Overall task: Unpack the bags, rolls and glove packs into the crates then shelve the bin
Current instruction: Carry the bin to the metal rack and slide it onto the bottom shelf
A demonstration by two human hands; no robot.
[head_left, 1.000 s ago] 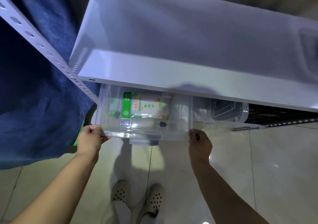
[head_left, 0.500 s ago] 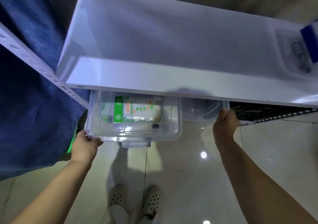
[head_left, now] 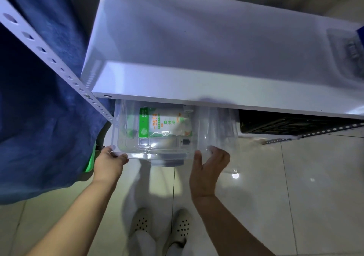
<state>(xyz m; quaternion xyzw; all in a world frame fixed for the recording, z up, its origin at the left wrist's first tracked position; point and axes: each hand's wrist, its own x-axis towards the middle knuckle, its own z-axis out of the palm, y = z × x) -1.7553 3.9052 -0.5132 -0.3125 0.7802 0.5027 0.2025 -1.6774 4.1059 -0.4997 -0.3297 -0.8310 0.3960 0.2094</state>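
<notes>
A clear plastic bin (head_left: 126,129) sits half under the white shelf board (head_left: 197,90), its front end sticking out over the floor. Inside lies a green and white glove pack (head_left: 157,123). My left hand (head_left: 109,161) is closed on the bin's front left corner. My right hand (head_left: 208,169) is at the front right corner, thumb apart from the fingers. The fingertips touch a blurred second clear container (head_left: 218,125) beside the bin; whether they grip it is unclear.
A black lattice crate (head_left: 285,123) sits under the shelf to the right. A perforated white upright (head_left: 49,57) runs diagonally at left, with blue cloth (head_left: 39,118) hanging beside it. A clear packet (head_left: 350,51) lies on the shelf's far right. Below are the tiled floor (head_left: 295,196) and my shoes (head_left: 141,224).
My right hand left the bin's corner, reached right to the second clear container, and has come back beside the bin's right corner. My left hand has kept its hold.
</notes>
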